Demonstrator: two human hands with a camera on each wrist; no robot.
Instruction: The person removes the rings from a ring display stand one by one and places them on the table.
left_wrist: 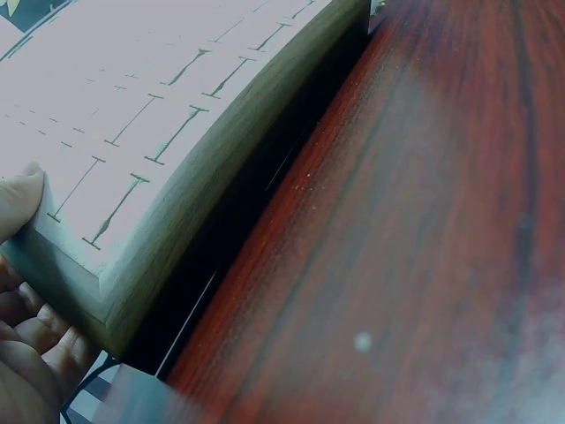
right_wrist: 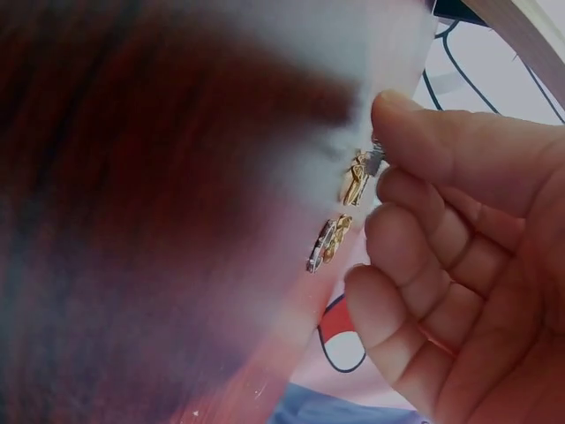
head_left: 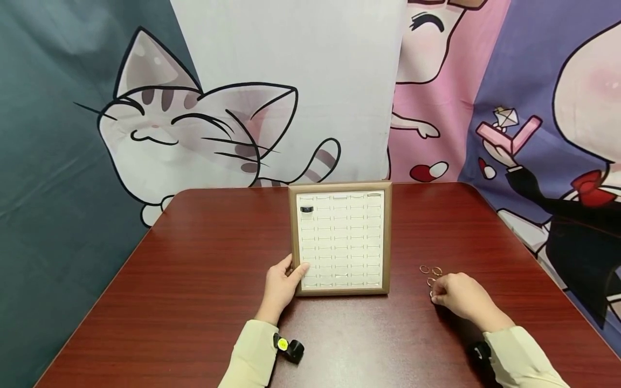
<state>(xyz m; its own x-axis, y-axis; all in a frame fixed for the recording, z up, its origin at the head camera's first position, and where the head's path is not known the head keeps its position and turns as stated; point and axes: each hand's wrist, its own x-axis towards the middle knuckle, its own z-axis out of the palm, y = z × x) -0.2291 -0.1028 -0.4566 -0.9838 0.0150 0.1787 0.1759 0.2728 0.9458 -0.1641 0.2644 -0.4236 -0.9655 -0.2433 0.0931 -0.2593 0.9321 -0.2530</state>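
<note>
A wood-framed ring display board [head_left: 342,233] with a cream slotted insert stands propped up on the table. My left hand [head_left: 280,285] grips its lower left corner, thumb over the front and fingers behind. A black ring [head_left: 306,209] sits in a slot near the top left. To the right of the board, my right hand [head_left: 463,299] is low over the table, and its thumb and forefinger pinch a silvery ring [right_wrist: 376,157], mostly hidden by the fingertips. Just beyond those fingertips lie several loose rings [head_left: 437,271], gold and silver in the right wrist view.
The reddish-brown wooden table [head_left: 204,258] stretches out around the board. Behind it hangs a cartoon-printed cloth [head_left: 349,97]. Each wrist wears a black strap device, the left one [head_left: 291,349] resting close to the tabletop.
</note>
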